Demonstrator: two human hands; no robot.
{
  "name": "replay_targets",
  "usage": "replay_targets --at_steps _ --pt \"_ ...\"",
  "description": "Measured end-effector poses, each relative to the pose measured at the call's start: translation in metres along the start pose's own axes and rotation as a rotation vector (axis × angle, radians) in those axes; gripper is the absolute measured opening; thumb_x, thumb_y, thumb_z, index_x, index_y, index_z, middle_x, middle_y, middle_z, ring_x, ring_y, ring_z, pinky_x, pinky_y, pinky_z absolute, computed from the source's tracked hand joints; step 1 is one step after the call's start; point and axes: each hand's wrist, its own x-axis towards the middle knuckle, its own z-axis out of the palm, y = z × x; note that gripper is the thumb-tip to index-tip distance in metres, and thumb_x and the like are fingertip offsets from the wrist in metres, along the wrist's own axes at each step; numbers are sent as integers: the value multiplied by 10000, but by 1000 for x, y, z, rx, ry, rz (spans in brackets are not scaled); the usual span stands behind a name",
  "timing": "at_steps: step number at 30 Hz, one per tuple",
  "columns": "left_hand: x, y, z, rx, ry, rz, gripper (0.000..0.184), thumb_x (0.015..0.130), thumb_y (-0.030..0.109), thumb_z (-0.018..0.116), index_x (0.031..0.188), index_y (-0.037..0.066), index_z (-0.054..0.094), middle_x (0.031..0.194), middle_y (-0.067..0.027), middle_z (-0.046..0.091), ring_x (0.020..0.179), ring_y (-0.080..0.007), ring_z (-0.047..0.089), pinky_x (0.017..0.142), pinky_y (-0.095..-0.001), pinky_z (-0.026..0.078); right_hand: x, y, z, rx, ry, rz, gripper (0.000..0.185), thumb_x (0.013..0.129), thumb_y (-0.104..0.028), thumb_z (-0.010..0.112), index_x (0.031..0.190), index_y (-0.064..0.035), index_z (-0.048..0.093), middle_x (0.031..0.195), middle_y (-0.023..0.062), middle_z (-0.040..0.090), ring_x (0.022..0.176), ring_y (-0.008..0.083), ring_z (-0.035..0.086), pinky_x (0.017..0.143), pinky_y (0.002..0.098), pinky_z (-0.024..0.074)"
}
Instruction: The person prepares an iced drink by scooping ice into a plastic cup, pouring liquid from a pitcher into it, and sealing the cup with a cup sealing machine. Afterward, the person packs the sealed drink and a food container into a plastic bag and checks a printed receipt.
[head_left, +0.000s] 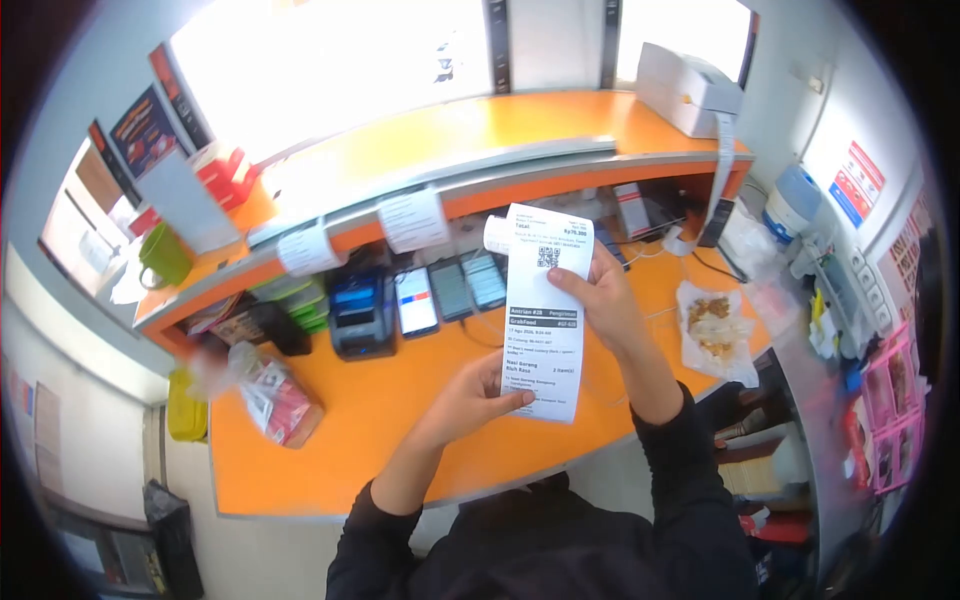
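Note:
A long white printed receipt (541, 345) with a QR code near its top is held up over the orange counter (400, 450). My left hand (475, 400) pinches its lower left edge, thumb on the printed face. Higher up on the right edge, my right hand (597, 298) grips it with the thumb just below the QR code. The receipt's top end curls back behind it on the left. Behind the hands lie a black card terminal (362, 315), a phone with a lit white screen (416, 302) and two more phones with dark or bluish screens.
Food on white paper (715, 335) lies at the counter's right. A plastic bag with red contents (275, 395) sits at the left. Slips hang from the raised orange shelf (450, 125), which bears a green mug (166, 255) and a white printer (690, 90). A blue-topped container (795, 200) stands far right.

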Motion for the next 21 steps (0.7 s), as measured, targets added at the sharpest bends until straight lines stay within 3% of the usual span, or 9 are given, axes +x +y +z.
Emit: replay_targets --at_steps 11,18,21 --pt "85 -10 109 11 -13 94 513 796 -100 578 1264 -55 375 1122 -153 604 1006 -163 606 877 -298 467 -9 -61 -133 -118 66 -91 345 837 -29 609 1163 0 501 1001 91 641 861 136 635 730 253 525" --pt "104 -11 134 -6 29 99 495 791 -103 580 1240 -47 381 1079 -170 624 985 -178 620 865 -298 468 -3 -74 -161 -97 4 -111 332 841 -43 613 1149 2 497 1011 106 636 867 148 642 735 254 539" --pt "106 -10 134 89 7 125 474 845 -72 543 1272 -22 342 1055 -171 634 1011 -188 609 875 -314 474 0 -74 -167 -82 -24 -126 324 844 -47 611 1145 3 504 1008 103 636 861 140 640 732 249 536"
